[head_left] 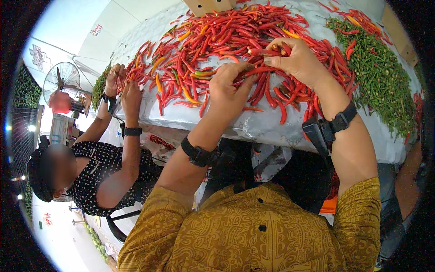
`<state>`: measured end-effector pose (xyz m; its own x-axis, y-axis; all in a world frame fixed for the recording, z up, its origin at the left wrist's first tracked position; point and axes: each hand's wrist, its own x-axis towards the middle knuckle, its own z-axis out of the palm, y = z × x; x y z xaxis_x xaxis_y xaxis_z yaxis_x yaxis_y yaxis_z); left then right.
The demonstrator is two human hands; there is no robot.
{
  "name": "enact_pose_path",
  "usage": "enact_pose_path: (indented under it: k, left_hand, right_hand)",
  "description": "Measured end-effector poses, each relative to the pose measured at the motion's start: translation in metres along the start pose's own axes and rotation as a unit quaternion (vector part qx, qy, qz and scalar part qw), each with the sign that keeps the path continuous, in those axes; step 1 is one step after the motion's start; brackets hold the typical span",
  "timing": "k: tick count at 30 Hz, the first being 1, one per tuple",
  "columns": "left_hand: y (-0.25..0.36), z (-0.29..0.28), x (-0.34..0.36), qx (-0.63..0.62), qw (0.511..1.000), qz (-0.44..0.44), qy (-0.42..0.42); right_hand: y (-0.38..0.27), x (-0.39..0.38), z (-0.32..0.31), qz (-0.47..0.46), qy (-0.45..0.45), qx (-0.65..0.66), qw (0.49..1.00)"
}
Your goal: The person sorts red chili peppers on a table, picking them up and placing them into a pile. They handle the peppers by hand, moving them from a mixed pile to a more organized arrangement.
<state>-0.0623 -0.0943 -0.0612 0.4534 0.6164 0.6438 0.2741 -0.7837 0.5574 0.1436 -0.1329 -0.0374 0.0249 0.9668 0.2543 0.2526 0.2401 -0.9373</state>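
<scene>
My right hand [297, 61] is closed on a few red chilies, their tips and ends showing between thumb and fingers. Close beside it on the left, my left hand [229, 86] has its thumb and fingertips pinched around a red chili [265, 70], which stretches across toward the right hand. Both hands are raised over the near part of a big heap of red chilies [226, 34] on the covered table. A few orange and part-green chilies [205, 73] lie among the red ones.
Green stems [380, 77] are heaped at the table's right. A cardboard box [209, 6] stands at the far edge. To my left, a co-worker [104, 172] handles chilies at the same table. Behind that person is a large fan [62, 84]. The table's near edge [272, 138] runs below my wrists.
</scene>
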Motion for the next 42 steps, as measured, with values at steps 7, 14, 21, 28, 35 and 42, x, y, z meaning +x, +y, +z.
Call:
enact_pose_path:
  k: [7, 14, 21, 28, 35, 42]
  left_hand:
    - [0.001, 0.003, 0.001, -0.037, 0.999, -0.001, 0.014]
    - [0.009, -0.003, 0.000, -0.005, 1.000, -0.014, 0.007]
    - [0.004, 0.001, -0.005, -0.114, 0.990, -0.081, 0.013]
    - [0.012, -0.004, 0.000, -0.014, 1.000, -0.021, -0.014]
    - [0.013, -0.003, 0.000, -0.033, 0.999, 0.005, -0.002]
    - [0.006, -0.004, 0.003, -0.152, 0.987, -0.025, 0.050]
  right_hand:
    - [0.001, -0.001, 0.001, -0.028, -0.063, -0.014, 0.998]
    - [-0.005, -0.003, 0.001, -0.025, -0.103, -0.008, 0.994]
    - [-0.011, -0.005, 0.002, -0.008, -0.110, -0.019, 0.994]
    - [-0.010, -0.004, 0.003, -0.028, -0.133, -0.036, 0.990]
    - [-0.015, -0.005, 0.005, -0.048, -0.108, -0.050, 0.992]
    - [-0.013, -0.003, 0.001, -0.069, 0.032, -0.086, 0.993]
